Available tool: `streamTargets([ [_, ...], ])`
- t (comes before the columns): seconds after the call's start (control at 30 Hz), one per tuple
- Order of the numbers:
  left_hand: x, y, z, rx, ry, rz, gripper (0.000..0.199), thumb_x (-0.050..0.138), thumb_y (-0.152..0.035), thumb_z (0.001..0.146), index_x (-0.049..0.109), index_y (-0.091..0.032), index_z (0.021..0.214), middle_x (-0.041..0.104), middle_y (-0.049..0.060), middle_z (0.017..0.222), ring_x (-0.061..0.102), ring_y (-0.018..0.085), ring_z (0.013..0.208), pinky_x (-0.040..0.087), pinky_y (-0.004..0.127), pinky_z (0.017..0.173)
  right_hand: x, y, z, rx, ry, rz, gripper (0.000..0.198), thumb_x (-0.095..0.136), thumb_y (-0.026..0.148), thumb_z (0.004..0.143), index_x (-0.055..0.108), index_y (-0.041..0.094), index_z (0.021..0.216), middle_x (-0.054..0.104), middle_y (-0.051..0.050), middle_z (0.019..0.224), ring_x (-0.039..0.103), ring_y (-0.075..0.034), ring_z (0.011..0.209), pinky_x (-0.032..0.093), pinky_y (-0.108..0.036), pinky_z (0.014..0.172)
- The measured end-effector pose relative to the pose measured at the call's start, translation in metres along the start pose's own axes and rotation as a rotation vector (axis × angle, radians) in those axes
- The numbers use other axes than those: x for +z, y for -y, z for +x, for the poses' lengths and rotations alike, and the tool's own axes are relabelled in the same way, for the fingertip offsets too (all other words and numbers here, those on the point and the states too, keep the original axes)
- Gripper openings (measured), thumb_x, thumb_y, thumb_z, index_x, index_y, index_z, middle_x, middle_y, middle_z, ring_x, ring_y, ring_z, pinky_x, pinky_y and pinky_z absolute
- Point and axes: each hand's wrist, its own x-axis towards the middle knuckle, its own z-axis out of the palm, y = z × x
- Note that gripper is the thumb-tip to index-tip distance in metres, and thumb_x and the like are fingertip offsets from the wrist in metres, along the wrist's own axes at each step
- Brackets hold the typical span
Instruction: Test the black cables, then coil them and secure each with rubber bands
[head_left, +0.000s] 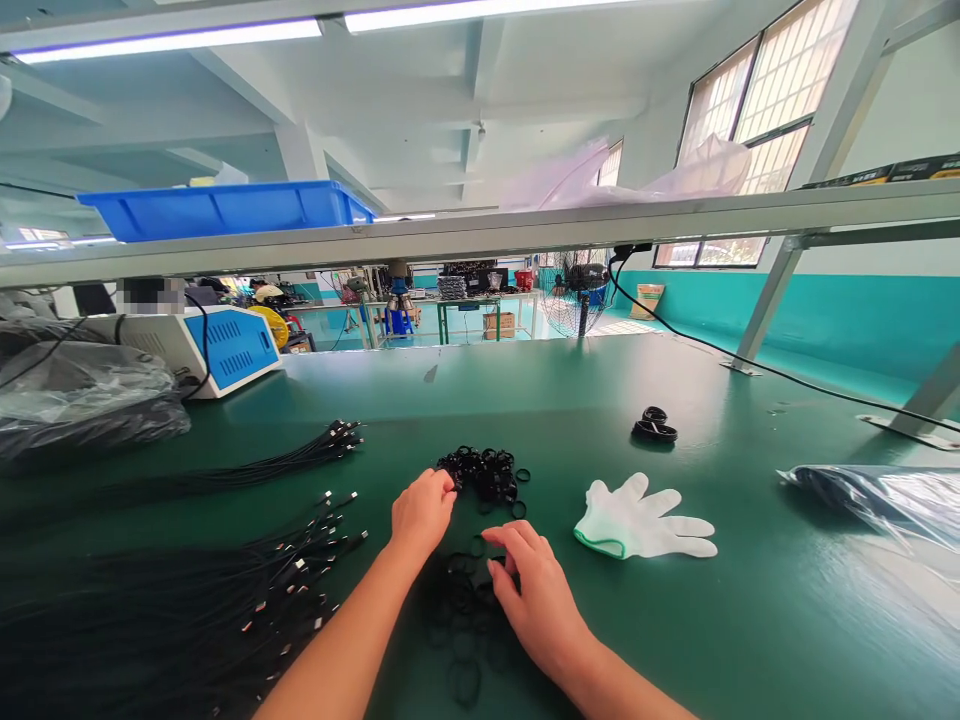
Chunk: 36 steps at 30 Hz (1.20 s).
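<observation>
My left hand (pixel 421 512) reaches to the near edge of a heap of small black rings (pixel 484 472) on the green counter (pixel 750 620); its fingers are curled at the heap, but I cannot tell whether that grip has closed on a ring. My right hand (pixel 534 590) lies over a second, looser scatter of black rings (pixel 459 600) nearer to me, fingers bent and spread, the grip loose, pinching nothing I can see. Just right of my hands lies a white glove (pixel 643 520), flat. Beyond it sit a few larger black rings (pixel 655 427). To my left, bundles of black cables (pixel 247 560) with metal plugs fan across the counter.
</observation>
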Motion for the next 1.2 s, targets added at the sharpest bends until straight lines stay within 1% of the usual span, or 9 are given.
streamTargets([
  [0.2, -0.009, 0.003, -0.033, 0.097, 0.162, -0.351, 0.018, 0.051, -0.027, 0.084, 0.063, -0.014, 0.087, 0.065, 0.000, 0.075, 0.061, 0.012, 0.064, 0.049, 0.025, 0.061, 0.000, -0.003, 0.007, 0.194, -0.041, 0.491, 0.040, 0.048, 0.029, 0.080, 0.051, 0.020, 0.119, 0.056, -0.007, 0.106, 0.054, -0.015, 0.071, 0.047, -0.032, 0.072],
  [0.3, -0.004, -0.006, -0.052, 0.112, 0.166, -0.421, 0.021, 0.048, -0.028, 0.080, 0.065, -0.015, 0.076, 0.064, 0.000, 0.066, 0.059, 0.012, 0.056, 0.046, 0.023, 0.054, 0.001, -0.002, 0.009, 0.269, -0.004, 0.658, 0.031, 0.056, 0.036, 0.075, 0.060, 0.018, 0.100, 0.060, -0.003, 0.082, 0.054, -0.014, 0.062, 0.046, -0.029, 0.064],
  [0.37, 0.000, -0.013, -0.061, 0.116, 0.106, -0.417, 0.020, 0.049, -0.027, 0.078, 0.064, -0.016, 0.072, 0.063, 0.000, 0.064, 0.057, 0.013, 0.055, 0.044, 0.025, 0.053, 0.001, -0.001, 0.010, 0.290, 0.004, 0.680, 0.023, 0.058, 0.037, 0.072, 0.061, 0.017, 0.083, 0.058, 0.000, 0.067, 0.052, -0.013, 0.054, 0.044, -0.027, 0.057],
  [0.5, 0.001, -0.020, -0.070, 0.174, -0.078, -0.370, 0.014, 0.051, -0.021, 0.074, 0.064, -0.024, 0.078, 0.063, -0.001, 0.081, 0.054, 0.015, 0.065, 0.041, 0.026, 0.063, 0.000, 0.000, 0.011, 0.307, 0.010, 0.687, 0.023, 0.060, 0.040, 0.070, 0.059, 0.017, 0.070, 0.057, 0.002, 0.062, 0.050, -0.011, 0.047, 0.039, -0.025, 0.052],
  [0.67, -0.012, -0.009, -0.066, 0.167, -0.160, -0.398, 0.016, 0.043, -0.023, 0.081, 0.054, -0.022, 0.070, 0.057, -0.002, 0.066, 0.057, 0.015, 0.064, 0.042, 0.026, 0.062, -0.003, -0.001, 0.012, 0.318, -0.002, 0.700, 0.026, 0.060, 0.043, 0.070, 0.057, 0.017, 0.069, 0.051, 0.004, 0.055, 0.044, -0.009, 0.044, 0.034, -0.024, 0.049],
  [0.83, -0.017, -0.009, -0.069, 0.237, -0.070, -0.431, 0.016, 0.048, -0.020, 0.077, 0.059, -0.024, 0.087, 0.062, -0.002, 0.083, 0.059, 0.014, 0.068, 0.045, 0.024, 0.063, -0.002, 0.003, 0.011, 0.321, 0.052, 0.728, 0.030, 0.061, 0.047, 0.069, 0.057, 0.017, 0.068, 0.051, 0.004, 0.054, 0.043, -0.009, 0.044, 0.033, -0.024, 0.048],
  [0.93, -0.014, -0.015, -0.073, 0.277, -0.051, -0.416, 0.014, 0.050, -0.019, 0.076, 0.062, -0.025, 0.077, 0.062, -0.002, 0.078, 0.057, 0.014, 0.068, 0.043, 0.023, 0.063, -0.003, 0.004, 0.009, 0.323, 0.082, 0.733, 0.031, 0.061, 0.048, 0.069, 0.056, 0.017, 0.066, 0.048, 0.005, 0.050, 0.042, -0.010, 0.044, 0.033, -0.024, 0.048],
  [1.07, -0.024, -0.008, -0.068, 0.208, -0.082, -0.418, 0.018, 0.040, -0.025, 0.083, 0.056, -0.022, 0.076, 0.059, -0.002, 0.070, 0.058, 0.014, 0.068, 0.044, 0.023, 0.064, -0.005, 0.004, 0.009, 0.333, 0.061, 0.735, 0.031, 0.059, 0.047, 0.071, 0.054, 0.017, 0.067, 0.048, 0.005, 0.053, 0.041, -0.009, 0.045, 0.031, -0.023, 0.050],
  [1.2, -0.037, 0.001, -0.069, 0.164, 0.002, -0.316, 0.011, 0.053, -0.023, 0.073, 0.061, -0.023, 0.065, 0.060, -0.003, 0.065, 0.055, 0.016, 0.062, 0.039, 0.024, 0.057, -0.004, 0.005, 0.008, 0.339, 0.062, 0.734, 0.030, 0.059, 0.046, 0.072, 0.055, 0.017, 0.067, 0.048, 0.005, 0.052, 0.040, -0.009, 0.045, 0.032, -0.024, 0.050],
])
